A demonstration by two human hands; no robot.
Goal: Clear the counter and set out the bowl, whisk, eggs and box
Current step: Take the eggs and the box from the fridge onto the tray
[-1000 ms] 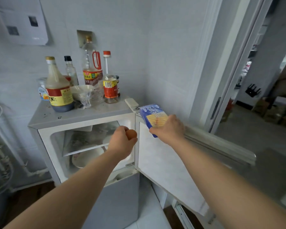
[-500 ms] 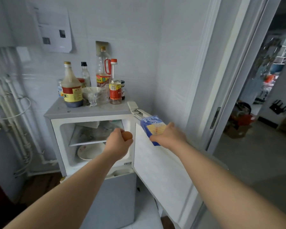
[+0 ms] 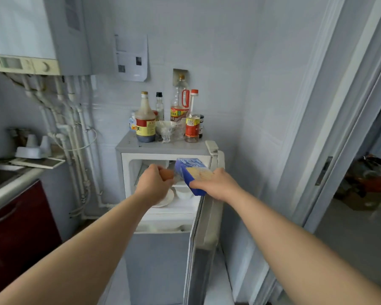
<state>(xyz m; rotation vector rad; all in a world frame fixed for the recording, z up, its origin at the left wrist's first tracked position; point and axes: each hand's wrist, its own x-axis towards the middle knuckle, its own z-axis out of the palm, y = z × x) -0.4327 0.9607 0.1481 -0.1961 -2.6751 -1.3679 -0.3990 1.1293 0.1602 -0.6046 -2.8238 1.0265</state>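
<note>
Head view: both forearms reached forward to a small fridge (image 3: 163, 256) whose upper door (image 3: 207, 216) stood open.
Left hand (image 3: 154, 183): fingers curled tight around a brown egg (image 3: 166, 174); only part of the shell showed between thumb and fingers.
Right hand (image 3: 216, 183): fingers pressed along the lower edge of a blue box (image 3: 191, 172), thumb side on its yellow-printed face; the box tilted, its far end higher and pointing away from the palm.
Egg and box: the egg sat just left of the box's near corner, the two hands near each other; whether egg and box touched could not be told.
Beyond the grips: the open upper compartment, with a shelf behind the knuckles and white dishes (image 3: 167, 199) stacked below the left hand.
Above the grips: the fridge top carried a dark sauce bottle (image 3: 145, 122), a red-capped bottle (image 3: 192, 119), a tall clear bottle with a red handle (image 3: 180, 100) and a small clear bowl (image 3: 165, 128).
Right of the right hand: the open door's inner edge, just beside the wrist.
Far left of the left forearm: a counter (image 3: 11, 183) over a dark red cabinet (image 3: 20, 234), well apart from both hands.
</note>
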